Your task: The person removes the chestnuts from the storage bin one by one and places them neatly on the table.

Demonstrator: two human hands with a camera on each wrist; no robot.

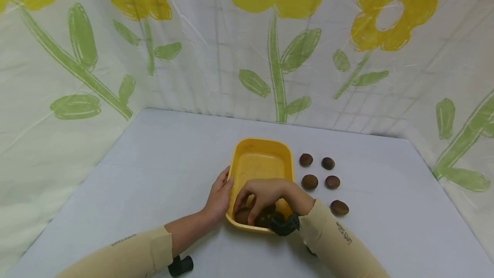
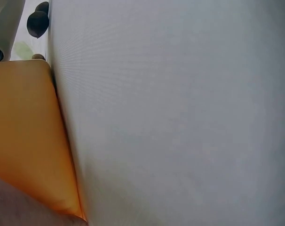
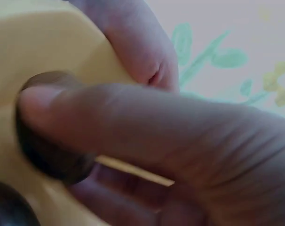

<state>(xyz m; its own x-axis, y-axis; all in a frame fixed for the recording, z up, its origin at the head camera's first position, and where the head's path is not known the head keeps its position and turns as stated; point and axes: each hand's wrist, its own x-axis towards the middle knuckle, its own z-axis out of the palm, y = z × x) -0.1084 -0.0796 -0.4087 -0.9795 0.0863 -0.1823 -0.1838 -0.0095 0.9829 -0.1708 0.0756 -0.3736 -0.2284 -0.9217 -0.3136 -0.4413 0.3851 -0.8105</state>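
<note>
A yellow plastic tray (image 1: 259, 164) stands on the table, several dark brown chestnuts (image 1: 262, 221) lying in its near end. My left hand (image 1: 218, 198) holds the tray by its left side, thumb at the rim and fingers along the outer wall. Reaching in over the right side, my right hand (image 1: 266, 192) is bent down among the chestnuts. Its thumb presses on one chestnut (image 3: 53, 155) in the right wrist view, with fingers curled behind it. The right hand and wrist partly cover the tray's contents.
Right of the tray, several chestnuts (image 1: 310, 182) lie spread on the white table (image 1: 154, 170); another is mostly hidden under my right forearm. A black device (image 1: 181, 266) shows by my left sleeve. A flower-printed curtain (image 1: 216, 55) hangs behind the table.
</note>
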